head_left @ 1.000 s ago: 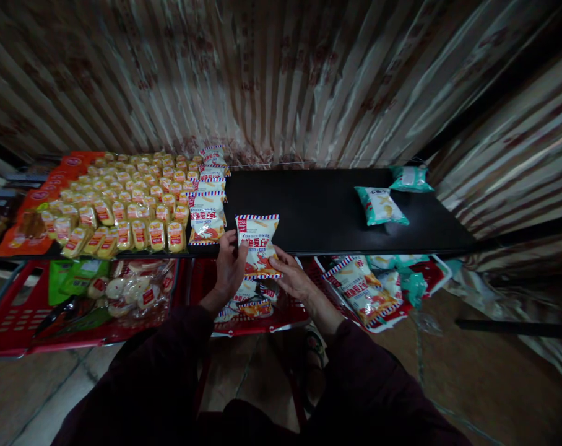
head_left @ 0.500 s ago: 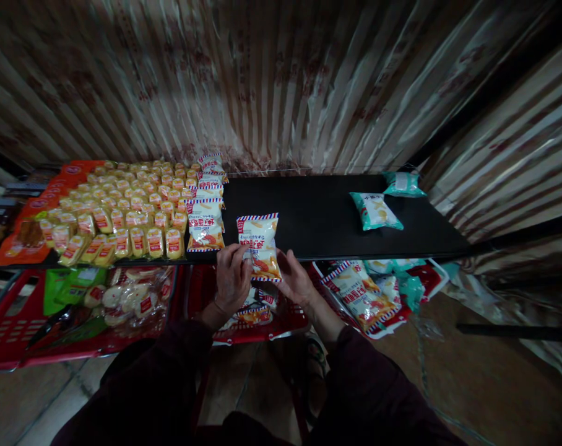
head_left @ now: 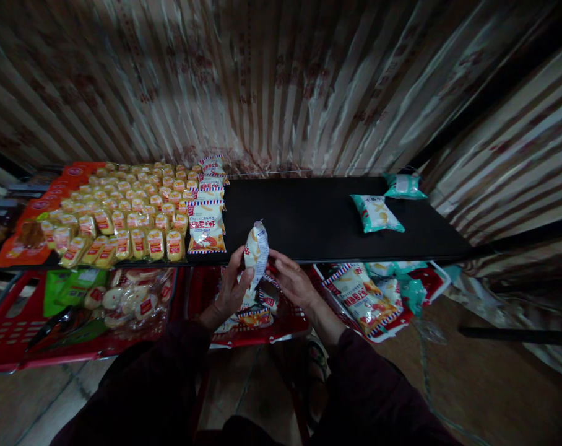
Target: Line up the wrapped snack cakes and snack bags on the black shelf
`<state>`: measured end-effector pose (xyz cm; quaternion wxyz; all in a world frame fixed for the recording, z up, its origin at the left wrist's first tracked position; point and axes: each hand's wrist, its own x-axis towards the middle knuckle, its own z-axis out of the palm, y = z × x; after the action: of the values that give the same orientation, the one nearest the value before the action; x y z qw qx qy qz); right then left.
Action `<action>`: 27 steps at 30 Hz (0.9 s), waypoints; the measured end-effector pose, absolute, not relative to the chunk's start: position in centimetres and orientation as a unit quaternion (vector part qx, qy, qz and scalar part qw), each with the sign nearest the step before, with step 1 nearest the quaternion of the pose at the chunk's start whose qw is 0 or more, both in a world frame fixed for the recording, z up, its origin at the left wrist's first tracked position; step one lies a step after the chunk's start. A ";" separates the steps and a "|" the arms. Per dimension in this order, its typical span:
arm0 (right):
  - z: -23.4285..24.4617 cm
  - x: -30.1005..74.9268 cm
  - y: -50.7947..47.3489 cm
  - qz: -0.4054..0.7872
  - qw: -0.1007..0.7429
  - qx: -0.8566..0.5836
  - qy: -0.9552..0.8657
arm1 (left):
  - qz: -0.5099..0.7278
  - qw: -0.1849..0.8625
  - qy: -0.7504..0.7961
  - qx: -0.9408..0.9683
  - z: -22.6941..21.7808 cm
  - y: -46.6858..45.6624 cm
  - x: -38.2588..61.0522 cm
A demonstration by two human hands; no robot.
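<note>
A white snack bag [head_left: 257, 253] is between my two hands, just in front of the shelf's front edge. It is turned edge-on, so its printed back partly shows. My left hand [head_left: 231, 288] grips its left side, the thumb pressed on the lower part. At its right side my right hand [head_left: 294, 284] has its fingertips against the bag's edge. A row of matching snack bags [head_left: 207, 226], with red and blue striped ends, lies on the black shelf [head_left: 294, 210] to the left. Under my hands is a red basket [head_left: 288, 326] with more bags in it.
Small yellow packaged cakes [head_left: 137, 204] fill the shelf's left part, beside an orange package [head_left: 18, 244]. Two teal-and-white bags [head_left: 377, 212] lie on its right. Another red basket [head_left: 12, 337] stands lower left; one at right holds snack bags [head_left: 355, 296]. A pleated curtain [head_left: 272, 87] hangs behind.
Between my hands the snack bag has turned from front-facing to edge-on. My left fingers have moved from its front to its side. The bags on the shelf stay put.
</note>
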<state>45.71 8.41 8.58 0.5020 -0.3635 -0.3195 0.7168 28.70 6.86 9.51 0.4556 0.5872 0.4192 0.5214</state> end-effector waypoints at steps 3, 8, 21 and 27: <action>8.8 45.6 8.4 0.713 0.501 -0.365 -0.327 | 0.523 0.483 0.416 0.566 9.4 6.9 28.6; 8.8 45.7 8.5 0.701 0.505 -0.374 -0.338 | 0.506 0.528 0.397 0.556 9.5 7.0 28.6; 10.0 45.9 8.9 0.689 0.510 -0.385 -0.343 | 0.488 0.615 0.463 0.411 11.1 7.7 28.2; 9.3 45.7 8.9 0.681 0.500 -0.404 -0.351 | 0.498 0.549 0.511 0.435 10.3 7.8 27.1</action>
<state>45.74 8.88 9.33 0.5004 -0.4038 -0.3508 0.6808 27.13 7.76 10.33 0.5493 0.4350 0.5105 0.4985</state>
